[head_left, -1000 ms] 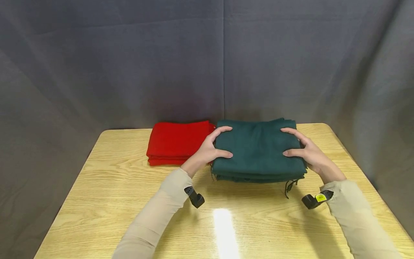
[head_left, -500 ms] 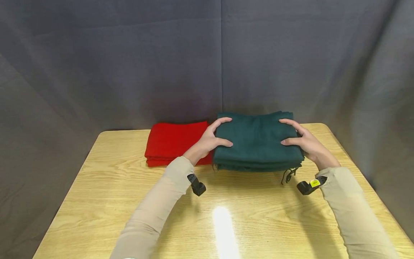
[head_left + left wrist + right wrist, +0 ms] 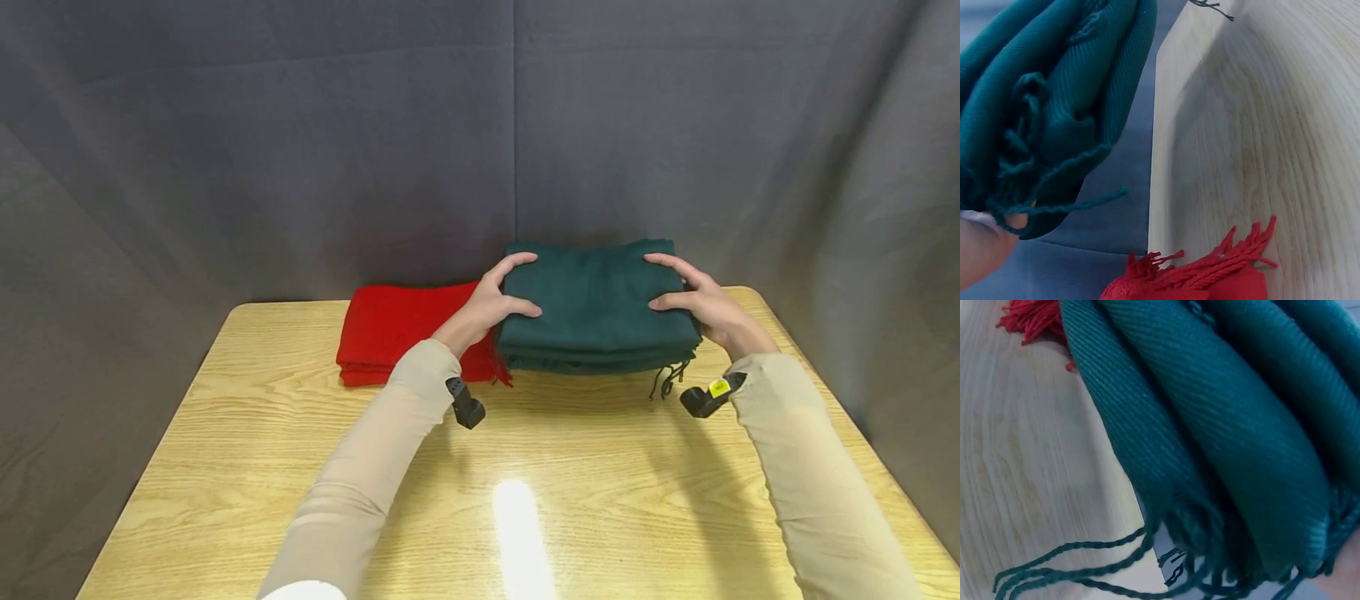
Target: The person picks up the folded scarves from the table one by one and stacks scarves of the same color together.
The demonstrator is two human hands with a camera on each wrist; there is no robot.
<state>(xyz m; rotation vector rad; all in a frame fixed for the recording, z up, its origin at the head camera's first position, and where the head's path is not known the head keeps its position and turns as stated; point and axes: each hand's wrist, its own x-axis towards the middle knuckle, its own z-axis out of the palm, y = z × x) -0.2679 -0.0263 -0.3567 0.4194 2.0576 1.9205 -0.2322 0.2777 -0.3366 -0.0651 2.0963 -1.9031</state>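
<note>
A folded red scarf (image 3: 397, 333) is lying at the far left of the wooden table (image 3: 225, 433), a soft, flat rectangle of woven cloth with twisted fringe (image 3: 1210, 265) spilling off its near right corner onto the pale, grained tabletop. Just to its right, the left hand (image 3: 483, 308) is gripping the left edge of a folded green scarf (image 3: 596, 304), thumb lying across the top and fingers curling over the far corner and under the stack. The green scarf is sitting in mid-air above the far right part of the table, its lower layers clear of the wood in the wrist views, and its left edge is overlapping the red scarf in the head view. It is a thick, several-layered bundle with a fine diagonal twill weave (image 3: 1222, 425) and rounded fold edges. Thin corded tassels (image 3: 667, 379) are dangling from its near right corner. The right hand (image 3: 701, 304) is clasping the right edge the same way, thumb on top. Beige sleeves (image 3: 795, 467) are covering both arms, and a grey cloth backdrop (image 3: 300, 150) is hanging behind.
</note>
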